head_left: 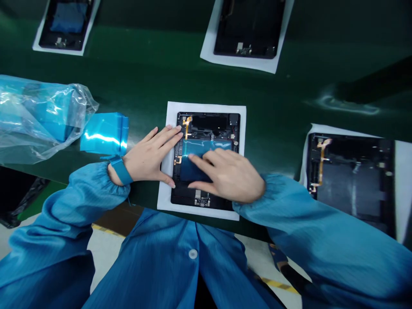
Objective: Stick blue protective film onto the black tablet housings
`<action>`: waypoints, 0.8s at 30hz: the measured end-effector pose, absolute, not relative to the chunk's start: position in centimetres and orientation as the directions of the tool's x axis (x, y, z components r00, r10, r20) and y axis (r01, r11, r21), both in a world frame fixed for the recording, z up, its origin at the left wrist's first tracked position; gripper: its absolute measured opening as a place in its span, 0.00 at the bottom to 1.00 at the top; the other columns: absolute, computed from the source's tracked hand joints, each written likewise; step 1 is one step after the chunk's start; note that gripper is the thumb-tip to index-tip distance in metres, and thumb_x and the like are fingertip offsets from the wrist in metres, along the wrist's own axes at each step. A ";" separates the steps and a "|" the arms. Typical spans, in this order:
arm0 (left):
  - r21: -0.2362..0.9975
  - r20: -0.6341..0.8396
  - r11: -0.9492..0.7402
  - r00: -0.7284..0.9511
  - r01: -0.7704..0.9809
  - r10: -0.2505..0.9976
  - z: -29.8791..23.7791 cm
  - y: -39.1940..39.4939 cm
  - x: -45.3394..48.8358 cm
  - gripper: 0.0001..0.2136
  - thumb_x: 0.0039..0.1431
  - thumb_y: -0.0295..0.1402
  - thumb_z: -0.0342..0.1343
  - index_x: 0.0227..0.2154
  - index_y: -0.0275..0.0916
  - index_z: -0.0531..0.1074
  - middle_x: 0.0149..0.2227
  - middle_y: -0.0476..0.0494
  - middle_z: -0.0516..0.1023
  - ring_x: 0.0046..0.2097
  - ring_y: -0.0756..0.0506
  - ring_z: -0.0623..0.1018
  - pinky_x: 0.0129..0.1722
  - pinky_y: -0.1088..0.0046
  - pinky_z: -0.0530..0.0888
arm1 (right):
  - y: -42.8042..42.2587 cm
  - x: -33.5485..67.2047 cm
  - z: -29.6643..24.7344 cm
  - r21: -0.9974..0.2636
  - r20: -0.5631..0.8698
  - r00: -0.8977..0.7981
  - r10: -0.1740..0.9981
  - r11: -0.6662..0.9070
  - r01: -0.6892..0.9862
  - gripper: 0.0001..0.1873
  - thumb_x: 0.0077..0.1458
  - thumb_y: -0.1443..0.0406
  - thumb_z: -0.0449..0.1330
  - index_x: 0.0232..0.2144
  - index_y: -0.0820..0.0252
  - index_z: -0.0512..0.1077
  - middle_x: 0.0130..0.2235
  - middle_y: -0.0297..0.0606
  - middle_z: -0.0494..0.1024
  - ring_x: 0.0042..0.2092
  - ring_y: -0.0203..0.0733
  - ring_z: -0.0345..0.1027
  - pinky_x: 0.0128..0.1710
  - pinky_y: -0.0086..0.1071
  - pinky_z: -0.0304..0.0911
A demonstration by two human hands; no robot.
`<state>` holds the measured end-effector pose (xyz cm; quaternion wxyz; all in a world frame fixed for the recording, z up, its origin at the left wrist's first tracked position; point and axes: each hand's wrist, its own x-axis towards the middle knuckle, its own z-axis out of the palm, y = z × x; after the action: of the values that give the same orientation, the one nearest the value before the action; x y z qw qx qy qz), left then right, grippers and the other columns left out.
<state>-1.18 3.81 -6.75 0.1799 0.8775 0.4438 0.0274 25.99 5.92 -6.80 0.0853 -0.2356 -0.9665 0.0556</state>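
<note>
Blue film [202, 150] is lying under our right hand [230, 175], whose flat fingers are pressing it onto the open tablet [206, 124]; our left hand [149, 156], also flat, is steadying the white sheet [206, 106]. No writing is showing legibly.

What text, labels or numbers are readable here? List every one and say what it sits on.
None can be read.
Open tablet under the left hand and right hand: its small parts near the bottom edge carry no legible marks.
Blue film on it: plain, no print.
Blue sheets and plastic bag: glare only, no lettering.
Other tablets: too dark and blurred to tell.
</note>
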 end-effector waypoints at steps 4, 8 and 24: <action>0.314 -0.104 -0.552 0.606 0.772 0.789 -6.8 3.8 -1.2 0.61 0.47 0.67 0.61 0.72 0.29 0.45 0.73 0.24 0.49 0.73 0.25 0.53 0.70 0.42 0.54 | 7.0 26.8 -6.9 -0.089 0.134 -0.775 0.618 0.786 0.611 0.41 0.66 0.42 0.47 0.57 0.73 0.73 0.40 0.52 0.76 0.40 0.50 0.65 0.38 0.40 0.56; 0.312 -0.107 -0.552 0.606 0.773 0.788 -6.7 3.9 -1.1 0.60 0.48 0.67 0.60 0.72 0.28 0.46 0.73 0.24 0.49 0.73 0.25 0.53 0.70 0.42 0.55 | 6.8 27.5 -6.9 -0.076 0.131 -0.798 0.589 0.808 0.584 0.41 0.65 0.41 0.48 0.56 0.74 0.74 0.38 0.50 0.76 0.38 0.49 0.64 0.36 0.39 0.55; 0.333 -0.099 -0.549 0.607 0.767 0.789 -6.9 3.9 -1.4 0.60 0.48 0.68 0.59 0.72 0.29 0.46 0.73 0.23 0.50 0.73 0.24 0.53 0.70 0.41 0.53 | 5.0 27.8 -7.0 -0.106 0.181 -0.849 0.496 0.868 0.485 0.35 0.66 0.44 0.50 0.54 0.66 0.76 0.36 0.45 0.75 0.36 0.46 0.62 0.35 0.38 0.52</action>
<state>-1.36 3.93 -6.90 0.1736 0.8794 0.4422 0.0310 27.83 5.05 -7.03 0.1015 -0.2552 -0.9611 0.0282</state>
